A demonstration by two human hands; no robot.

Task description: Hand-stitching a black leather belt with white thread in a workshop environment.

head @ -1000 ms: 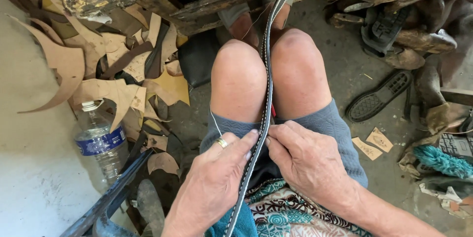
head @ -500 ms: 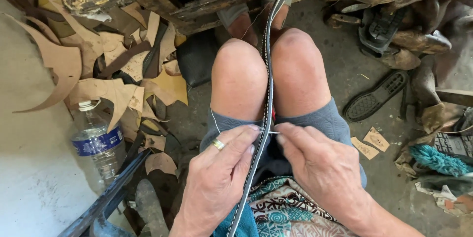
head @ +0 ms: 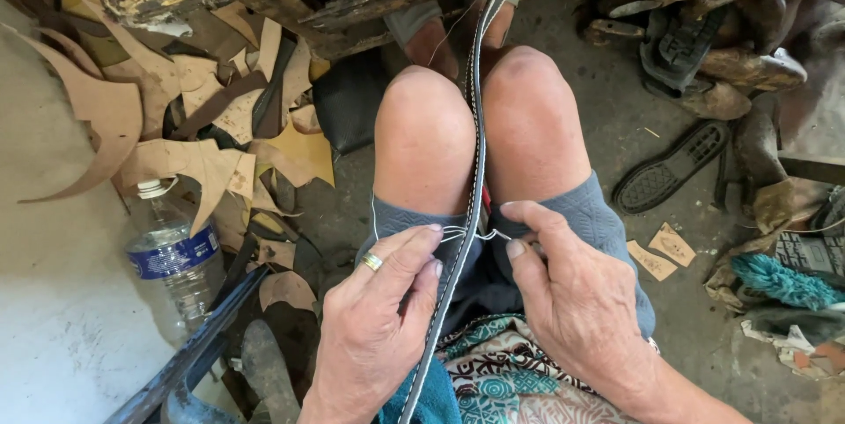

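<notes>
Strap: one long dark strap (head: 476, 151) with pale stitched edges ran between the two knees (head: 422, 125), from the lap up past the feet; it lay directly between both grips, touching the fingers on each side.
Thread: one pale thread (head: 466, 233) crossed the strap at the grip, with a loose run dropping left of the left hand.
Left hand: left hand (head: 378, 318), one ring on it, pinched the thread just left of the strap.
Right hand: right hand (head: 572, 296) pinched the thread's end just right of the strap.
Bottle: one clear plastic bottle (head: 172, 261), well left of the grip.
Scraps: many tan leather scraps (head: 211, 151), up and left; count not possible.
Sole: one black sole (head: 673, 164), up and right.
</notes>
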